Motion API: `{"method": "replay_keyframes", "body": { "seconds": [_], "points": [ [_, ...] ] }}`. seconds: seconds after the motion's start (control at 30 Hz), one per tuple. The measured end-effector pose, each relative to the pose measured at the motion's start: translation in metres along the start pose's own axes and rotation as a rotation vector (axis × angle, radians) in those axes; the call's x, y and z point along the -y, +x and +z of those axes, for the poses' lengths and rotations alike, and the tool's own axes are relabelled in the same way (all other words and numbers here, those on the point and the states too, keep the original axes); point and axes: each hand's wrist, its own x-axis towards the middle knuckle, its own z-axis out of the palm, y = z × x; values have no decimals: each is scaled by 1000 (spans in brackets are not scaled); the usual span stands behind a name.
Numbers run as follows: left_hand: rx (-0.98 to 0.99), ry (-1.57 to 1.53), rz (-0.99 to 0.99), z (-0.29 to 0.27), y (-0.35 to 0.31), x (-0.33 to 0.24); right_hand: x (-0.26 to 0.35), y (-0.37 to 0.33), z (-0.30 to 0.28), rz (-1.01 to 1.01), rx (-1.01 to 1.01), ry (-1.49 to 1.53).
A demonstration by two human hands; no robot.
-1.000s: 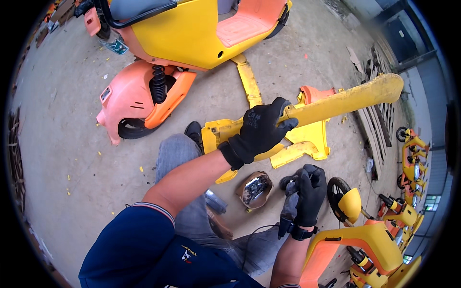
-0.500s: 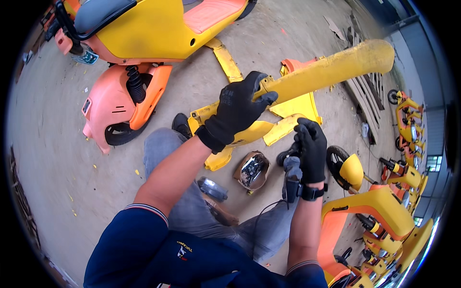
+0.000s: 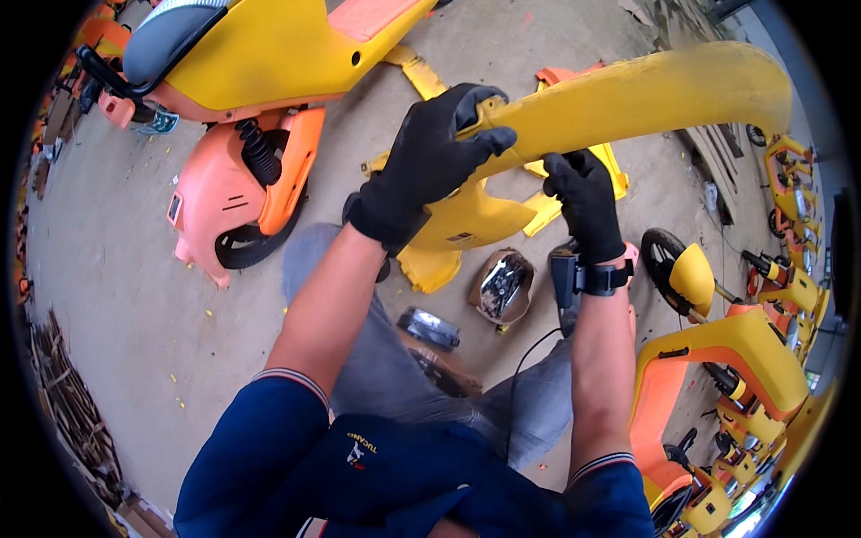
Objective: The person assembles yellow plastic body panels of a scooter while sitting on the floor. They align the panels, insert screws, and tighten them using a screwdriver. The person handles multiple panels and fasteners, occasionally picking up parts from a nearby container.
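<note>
My left hand (image 3: pixel 430 166), in a black work glove, grips the narrow end of a long, curved yellow plastic scooter panel (image 3: pixel 628 103). The panel stretches off to the right, scuffed along its upper face. Just under its lower edge is my gloved right hand (image 3: pixel 587 202), its fingers curled in close to the panel. Whether those fingers hold something small, or touch the edge, I cannot make out. Beneath my left hand lies another yellow panel (image 3: pixel 471 220) with a pointed, curved edge. A bag of small metal hardware (image 3: pixel 504 287) sits on the floor below my hands.
At upper left stands a yellow and pink scooter (image 3: pixel 260 63) with a pink front-shaped part (image 3: pixel 215 193) beside it. A clear lamp unit (image 3: pixel 429 329) rests near my leg. On the right are a yellow-pink frame (image 3: pixel 717 359), a wheel (image 3: pixel 665 260) and several scooters. Wooden slats (image 3: pixel 717 170) lie at upper right.
My right hand has risen toward the underside of the long panel, its fingers now close to the lower edge. My left hand keeps its grip on the panel, which appears larger and farther right.
</note>
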Motion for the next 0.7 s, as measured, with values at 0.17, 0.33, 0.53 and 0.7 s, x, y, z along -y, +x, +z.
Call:
{"method": "replay_keyframes", "body": {
  "seconds": [0.17,0.33,0.53,0.7],
  "points": [
    [51,-29,12,-3,0,-3,11,-13,4,-58,25,-64],
    [128,-93,-1,-6,3,-2,13,-21,5,-81,-9,-149],
    [91,-129,111,0,9,4,4,-22,14,-146,-48,-160],
    [58,-109,145,4,7,18,2,-20,21,-214,-80,-207]
  ]
}}
